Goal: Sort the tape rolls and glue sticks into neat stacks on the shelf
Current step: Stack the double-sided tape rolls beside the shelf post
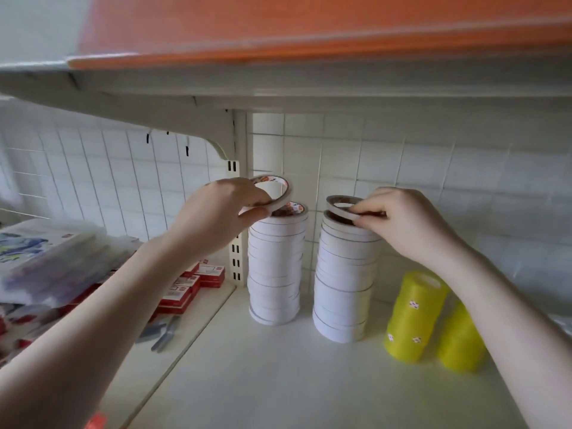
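Left hand (pixel 216 212) pinching thin roll (pixel 272 193), tilted over left stack (pixel 275 270); right hand (pixel 399 221) pinching top roll (pixel 343 209), squaring right stack (pixel 343 280).

Two tall stacks of white tape rolls on the white shelf (pixel 278 382)

The left stack (pixel 275 270) and right stack (pixel 345 280) stand upright, near each other. A thin white roll (pixel 276 193) is tilted above the left one; another thin roll (pixel 342 209) sits tilted atop the right. Two yellow tape stacks (pixel 413 317) stand right of them, leaning.
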